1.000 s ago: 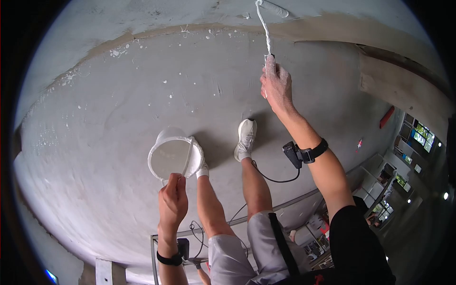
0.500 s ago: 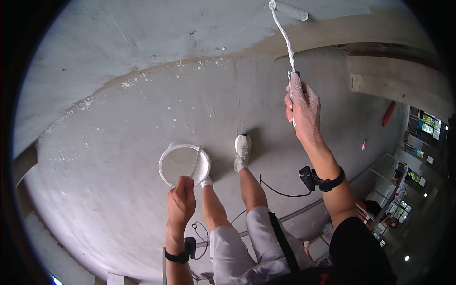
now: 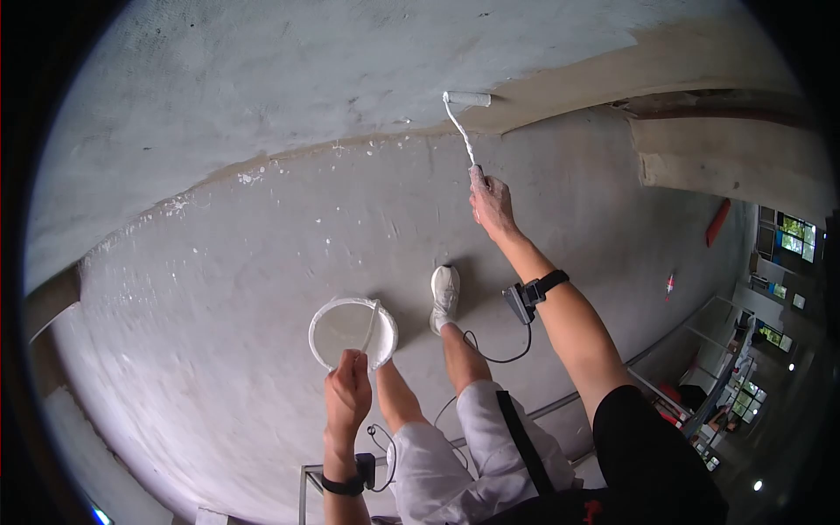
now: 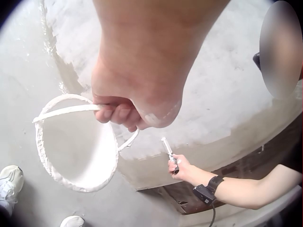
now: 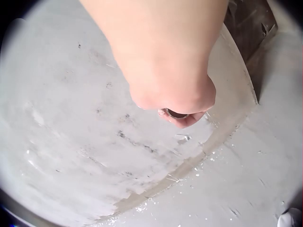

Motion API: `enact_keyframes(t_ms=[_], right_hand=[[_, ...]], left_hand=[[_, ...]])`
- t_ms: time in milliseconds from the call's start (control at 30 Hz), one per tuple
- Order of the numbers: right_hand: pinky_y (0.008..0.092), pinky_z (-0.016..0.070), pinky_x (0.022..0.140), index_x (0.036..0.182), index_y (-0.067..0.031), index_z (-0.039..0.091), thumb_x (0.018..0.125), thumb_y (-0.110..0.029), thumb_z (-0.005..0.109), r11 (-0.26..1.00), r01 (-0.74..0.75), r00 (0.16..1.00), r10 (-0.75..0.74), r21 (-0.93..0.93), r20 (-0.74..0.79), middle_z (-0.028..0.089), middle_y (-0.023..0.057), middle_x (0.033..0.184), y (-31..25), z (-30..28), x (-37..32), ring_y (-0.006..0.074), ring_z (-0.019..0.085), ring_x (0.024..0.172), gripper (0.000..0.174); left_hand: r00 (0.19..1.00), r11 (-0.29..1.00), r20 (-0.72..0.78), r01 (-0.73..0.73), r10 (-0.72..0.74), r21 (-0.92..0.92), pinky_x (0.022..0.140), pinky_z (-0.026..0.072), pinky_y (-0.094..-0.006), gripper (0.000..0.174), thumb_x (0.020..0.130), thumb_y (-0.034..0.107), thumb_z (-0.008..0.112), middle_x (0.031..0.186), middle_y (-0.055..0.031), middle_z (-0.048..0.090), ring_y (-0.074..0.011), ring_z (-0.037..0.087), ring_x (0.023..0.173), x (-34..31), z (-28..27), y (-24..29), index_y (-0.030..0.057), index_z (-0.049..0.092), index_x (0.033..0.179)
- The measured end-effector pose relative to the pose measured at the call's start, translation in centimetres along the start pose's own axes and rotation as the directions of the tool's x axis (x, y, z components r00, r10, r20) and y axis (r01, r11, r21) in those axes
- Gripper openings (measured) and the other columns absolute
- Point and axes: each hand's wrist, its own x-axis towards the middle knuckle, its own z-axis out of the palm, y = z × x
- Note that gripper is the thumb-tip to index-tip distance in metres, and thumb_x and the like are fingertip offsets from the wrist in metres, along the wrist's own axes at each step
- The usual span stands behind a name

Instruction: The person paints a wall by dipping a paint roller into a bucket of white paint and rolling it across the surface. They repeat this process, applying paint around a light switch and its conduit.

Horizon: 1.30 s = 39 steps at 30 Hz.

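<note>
My right hand [image 3: 494,206] grips the handle of a paint roller, arm stretched forward. The white roller sleeve [image 3: 468,99] lies at the lower part of the wall [image 3: 262,83], by the border between grey-white paint and bare tan surface. In the right wrist view, the round hollow handle end [image 5: 177,114] shows within the curled fingers. My left hand [image 3: 348,394] holds a white bucket [image 4: 40,153] by its bail handle [image 4: 66,111]. The bucket hangs beside the left leg, with whitish paint inside and a paint-crusted rim.
White splatters [image 3: 251,177] dot the grey floor [image 3: 219,324] along the wall's foot. A white shoe [image 3: 444,293] stands right of the bucket. A red object [image 3: 717,222] and a small red-and-white item [image 3: 670,286] lie at the right. A metal frame [image 3: 304,490] stands behind.
The roller first went up the wall, then came down and left toward its bottom edge, my right arm moving with it. The left hand keeps holding the bucket. The head view has tilted upward.
</note>
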Motion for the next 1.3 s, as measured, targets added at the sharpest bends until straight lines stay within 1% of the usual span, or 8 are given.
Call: enact_keyframes(t_ms=[233,367,700,800,933,1067,1233,1300], right_hand=[[0.0267,0.0332,0.042,0.07,-0.0068,0.047,0.096,-0.043,0.057,0.994,-0.005,0.999,0.009,0.112,-0.036,0.042,-0.0019,0.057,-3.6,-1.4,-3.9,0.0085,0.039,0.048,0.046],[0.0231,0.0273,0.038,0.075,-0.0085,0.047,0.097,-0.042,0.056,0.98,0.054,0.998,-0.046,0.191,-0.045,0.04,-0.0036,0.057,-7.9,-3.9,-7.6,0.0054,0.035,0.045,0.041],[0.0238,0.03,0.035,0.075,-0.0084,0.046,0.098,-0.043,0.053,0.964,0.19,0.981,-0.178,0.187,-0.078,0.041,-0.0027,0.054,-17.2,-11.0,-14.3,0.0062,0.036,0.04,0.043],[0.0242,0.0293,0.036,0.074,-0.0086,0.046,0.098,-0.045,0.053,0.934,0.291,0.956,-0.275,0.208,-0.104,0.04,-0.0027,0.055,-19.6,-12.7,-15.7,0.0066,0.036,0.041,0.044],[0.0265,0.0328,0.043,0.073,-0.0067,0.047,0.098,-0.042,0.053,0.864,0.469,0.88,-0.439,0.182,-0.182,0.04,-0.0016,0.057,-24.3,-15.0,-17.9,0.0082,0.039,0.048,0.043],[0.0282,0.0347,0.048,0.072,-0.0048,0.047,0.098,-0.04,0.053,0.848,0.477,0.878,-0.453,0.232,-0.153,0.041,-0.0006,0.059,-26.2,-17.2,-20.3,0.0095,0.041,0.052,0.044],[0.0325,0.0368,0.049,0.072,-0.0012,0.05,0.098,-0.036,0.054,0.777,0.614,0.786,-0.587,0.137,-0.195,0.045,0.0053,0.058,-27.9,-19.0,-20.4,0.0157,0.046,0.051,0.044],[0.0332,0.0376,0.05,0.072,-0.0007,0.051,0.098,-0.036,0.054,0.712,0.696,0.711,-0.666,0.093,-0.226,0.046,0.0064,0.057,-27.0,-20.0,-22.2,0.0169,0.046,0.051,0.044]], left_hand=[[0.999,1.0,-0.038,0.009,-0.009,0.006,0.051,0.0438,-0.0411,0.009,0.097,0.009,0.051,0.065,-0.0209,0.058,-0.0416,0.059,0.059,-1.3,0.1,0.5,0.002,0.054,0.093],[0.999,1.0,-0.047,0.013,-0.013,0.005,0.051,0.0438,-0.0417,0.008,0.097,0.009,0.051,0.064,-0.0206,0.058,-0.0413,0.059,0.059,-2.4,-0.9,1.7,0.0025,0.054,0.093],[0.963,0.98,-0.209,-0.144,0.17,0.136,0.05,0.0438,-0.0414,0.014,0.098,0.015,0.049,0.064,-0.0188,0.059,-0.0393,0.06,0.058,-6.8,-5.1,6.5,0.0032,0.055,0.093],[0.96,0.984,-0.229,-0.137,0.161,0.115,0.051,0.0446,-0.0399,0.013,0.097,0.015,0.052,0.065,-0.0182,0.06,-0.0374,0.062,0.058,-9.0,-7.6,8.8,0.0029,0.056,0.092],[0.895,0.95,-0.321,-0.272,0.309,0.155,0.05,0.044,-0.0393,0.013,0.097,0.014,0.052,0.063,-0.018,0.059,-0.0367,0.06,0.056,-12.0,-10.3,11.3,0.0024,0.056,0.092],[0.874,0.949,-0.373,-0.27,0.312,0.162,0.051,0.044,-0.0379,0.015,0.096,0.013,0.052,0.063,-0.0182,0.058,-0.0348,0.058,0.054,-15.2,-10.9,12.4,0.0013,0.057,0.09],[0.858,0.958,-0.428,-0.245,0.285,0.148,0.053,0.0441,-0.0373,0.016,0.096,0.013,0.053,0.063,-0.0183,0.058,-0.031,0.058,0.054,-18.2,-11.6,13.5,0.0001,0.058,0.088],[0.787,0.932,-0.498,-0.313,0.363,0.185,0.053,0.0431,-0.0362,0.016,0.096,0.013,0.053,0.064,-0.0173,0.058,-0.0271,0.056,0.052,-20.3,-10.1,10.8,-0.0001,0.059,0.088]])
